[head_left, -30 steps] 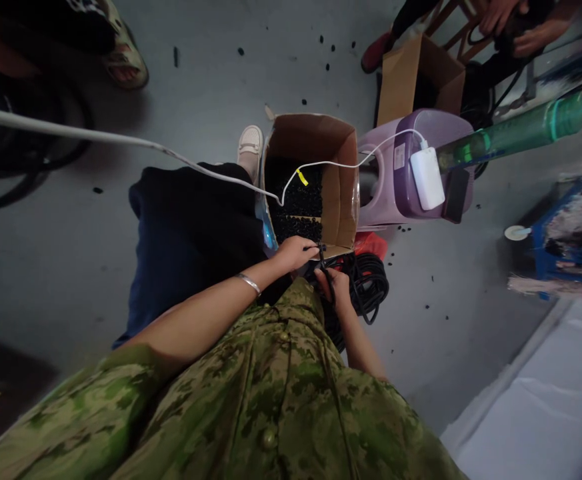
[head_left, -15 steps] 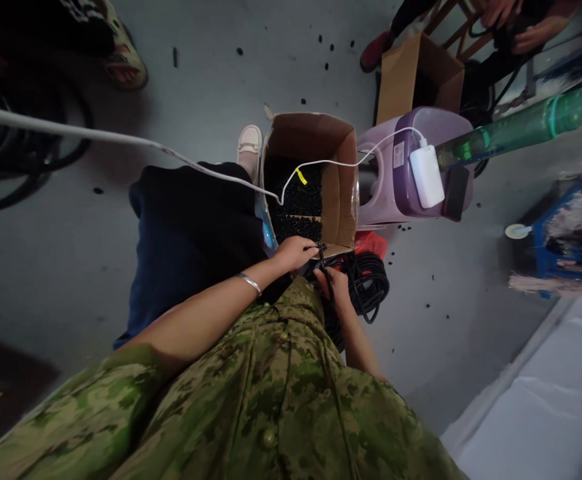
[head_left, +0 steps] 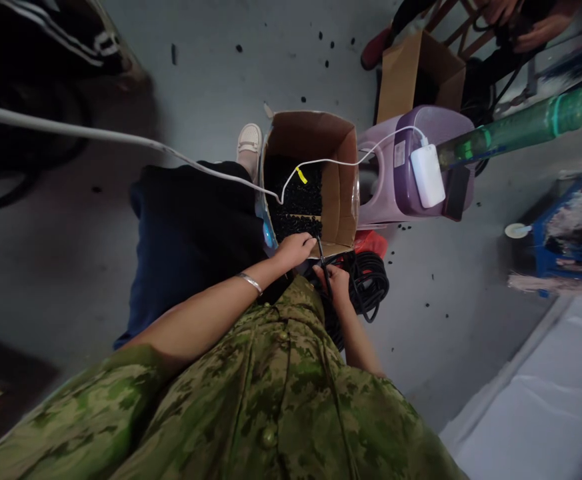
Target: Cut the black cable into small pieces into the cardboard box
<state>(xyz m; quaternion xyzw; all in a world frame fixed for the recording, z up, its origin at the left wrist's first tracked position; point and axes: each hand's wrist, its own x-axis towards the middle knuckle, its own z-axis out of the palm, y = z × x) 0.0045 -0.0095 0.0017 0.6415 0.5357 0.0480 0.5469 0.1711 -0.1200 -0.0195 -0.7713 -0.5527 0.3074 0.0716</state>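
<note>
The left hand (head_left: 293,252) is no longer showing a black piece at its fingertips; that piece seems off the rod (head_left: 326,275).
At the box's (head_left: 339,213) near edge, the right hand (head_left: 339,285) is closing round the rod, which is pointing over the rim; the left grip is pinching narrowly beside it, and I cannot tell whether it is holding anything. The box is holding loose black bits (head_left: 307,199) along its bottom; a coil (head_left: 373,283) is lying off its near right corner. A farther box (head_left: 398,73) is holding something dark, unclear from here.
</note>
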